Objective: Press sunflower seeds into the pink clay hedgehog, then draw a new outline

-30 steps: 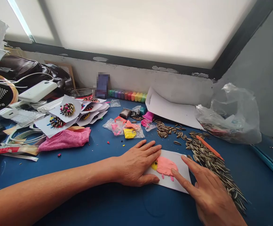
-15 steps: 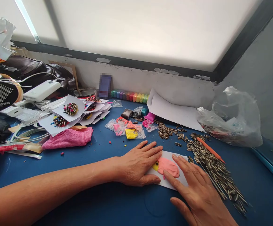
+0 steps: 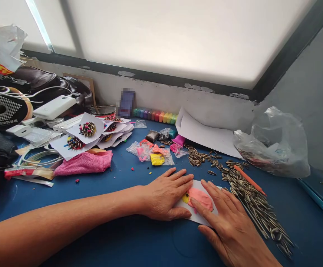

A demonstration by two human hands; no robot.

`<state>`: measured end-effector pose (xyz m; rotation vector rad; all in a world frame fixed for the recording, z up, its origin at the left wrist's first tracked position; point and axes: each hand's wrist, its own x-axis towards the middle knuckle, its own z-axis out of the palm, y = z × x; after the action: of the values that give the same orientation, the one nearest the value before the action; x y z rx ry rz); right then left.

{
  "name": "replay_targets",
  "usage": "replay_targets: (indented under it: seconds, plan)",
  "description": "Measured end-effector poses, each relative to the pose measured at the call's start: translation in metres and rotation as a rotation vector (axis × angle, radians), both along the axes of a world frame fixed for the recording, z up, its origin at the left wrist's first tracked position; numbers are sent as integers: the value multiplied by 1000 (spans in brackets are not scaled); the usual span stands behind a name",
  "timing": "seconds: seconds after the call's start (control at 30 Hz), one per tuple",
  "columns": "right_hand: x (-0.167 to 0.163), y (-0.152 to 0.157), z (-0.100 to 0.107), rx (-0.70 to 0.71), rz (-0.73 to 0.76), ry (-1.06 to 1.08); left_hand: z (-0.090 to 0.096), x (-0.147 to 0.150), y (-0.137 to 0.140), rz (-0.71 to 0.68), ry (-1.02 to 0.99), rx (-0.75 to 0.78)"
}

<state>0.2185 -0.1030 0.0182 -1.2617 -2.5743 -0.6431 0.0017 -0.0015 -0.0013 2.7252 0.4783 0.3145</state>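
One white card (image 3: pixel 197 218) with a salmon-pink clay shape (image 3: pixel 202 199) lies on the blue tabletop (image 3: pixel 122 233), well short of its far edge. Left hand (image 3: pixel 165 195) lies flat across the card's left end; right hand (image 3: pixel 229 219), fingers spread, rests its index fingertip on the clay.

With the white card (image 3: pixel 198 218) as the clock's centre, the tabletop (image 3: pixel 155 244) lies open at six to seven o'clock, between the left forearm (image 3: pixel 100 205) and the right hand (image 3: pixel 230 222). The left hand (image 3: pixel 168 196) blocks nine, the right hand four. A narrow bare strip crosses twelve, short of the sunflower seeds (image 3: pixel 257 202), which spread round to four. Clay packets (image 3: pixel 157 159) obstruct ten to eleven; a plastic bag (image 3: pixel 275 148) stands tall at two.
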Motion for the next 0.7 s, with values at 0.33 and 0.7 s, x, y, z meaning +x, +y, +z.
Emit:
replay_targets:
  seconds: [0.33, 0.7]
  plan:
    - [2, -1, -8, 14, -65, -11, 5, 0, 2, 1, 17, -45]
    - [1, 0, -9, 59, -118, -34, 5, 0, 2, 8, 28, -53]
